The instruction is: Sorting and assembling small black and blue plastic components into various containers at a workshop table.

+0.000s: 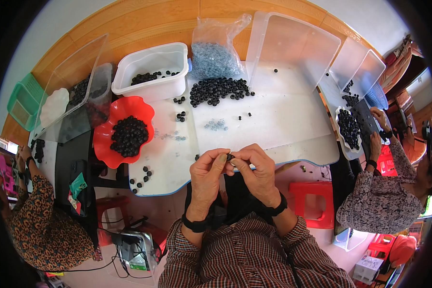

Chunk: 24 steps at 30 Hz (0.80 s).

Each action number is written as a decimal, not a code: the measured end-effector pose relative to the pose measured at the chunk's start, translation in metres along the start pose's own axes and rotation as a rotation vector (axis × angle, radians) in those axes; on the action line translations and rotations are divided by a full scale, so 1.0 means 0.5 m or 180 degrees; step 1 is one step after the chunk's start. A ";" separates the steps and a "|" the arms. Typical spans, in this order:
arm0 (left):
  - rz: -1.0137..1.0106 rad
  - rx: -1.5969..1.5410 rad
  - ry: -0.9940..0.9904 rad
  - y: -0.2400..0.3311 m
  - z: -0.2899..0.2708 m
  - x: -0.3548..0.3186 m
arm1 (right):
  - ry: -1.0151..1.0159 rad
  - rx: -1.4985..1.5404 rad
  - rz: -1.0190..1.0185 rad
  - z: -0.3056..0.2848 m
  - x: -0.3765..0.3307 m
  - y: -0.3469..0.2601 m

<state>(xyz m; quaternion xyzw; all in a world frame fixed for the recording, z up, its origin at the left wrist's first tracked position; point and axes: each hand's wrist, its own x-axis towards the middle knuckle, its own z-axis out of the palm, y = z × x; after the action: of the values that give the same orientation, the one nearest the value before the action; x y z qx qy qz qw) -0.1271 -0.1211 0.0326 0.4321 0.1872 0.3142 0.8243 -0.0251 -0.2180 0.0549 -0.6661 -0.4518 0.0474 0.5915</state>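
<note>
My left hand [210, 167] and my right hand [255, 168] meet in front of me, just past the table's near edge. Between their fingertips they pinch a small round black part [230, 157]; its exact kind is too small to make out. Past my hands lies a scatter of tiny clear pieces [216, 125] on the white table [278, 120]. Farther back spreads a pile of small black round parts [218, 91]. To the left, a red scalloped bowl [149, 116] holds many more such parts, and a few loose ones [145, 177] lie near the table's front left.
A white tub [151, 91] with black parts stands behind the red bowl. Beside it sits a clear bag [215, 60] of bluish pieces. Clear plastic dividers [293, 48] rise at the back. People work at left [48, 221] and right [384, 197]. A red stool [313, 204] stands at right.
</note>
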 end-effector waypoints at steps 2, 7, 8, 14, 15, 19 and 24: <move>-0.0023 0.0022 0.0027 0.000 -0.002 -0.001 | -0.0020 0.0006 0.0012 0.001 0.001 -0.002; -0.0017 -0.0019 0.0091 0.002 0.002 -0.002 | -0.0018 0.0021 0.0048 0.003 0.002 -0.004; -0.0016 -0.0018 0.0094 0.002 0.001 -0.002 | -0.0008 0.0014 0.0067 0.003 0.003 -0.007; -0.0026 0.0320 0.0157 0.008 0.003 -0.007 | -0.0062 -0.0050 0.0006 0.004 0.003 -0.001; -0.0003 0.0392 0.0177 0.009 0.003 -0.007 | -0.0087 -0.0052 -0.0046 0.005 0.003 -0.002; 0.0088 0.0551 0.0223 0.008 0.004 -0.006 | -0.0144 -0.0022 -0.0032 0.004 0.006 -0.011; 0.0022 0.0434 0.0256 0.008 0.007 -0.008 | -0.0160 -0.0089 0.0022 0.004 0.008 -0.013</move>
<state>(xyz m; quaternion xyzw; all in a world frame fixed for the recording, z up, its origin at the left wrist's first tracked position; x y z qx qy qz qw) -0.1294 -0.1242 0.0381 0.4750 0.2396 0.3207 0.7837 -0.0274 -0.2148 0.0614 -0.6745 -0.4648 0.0600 0.5705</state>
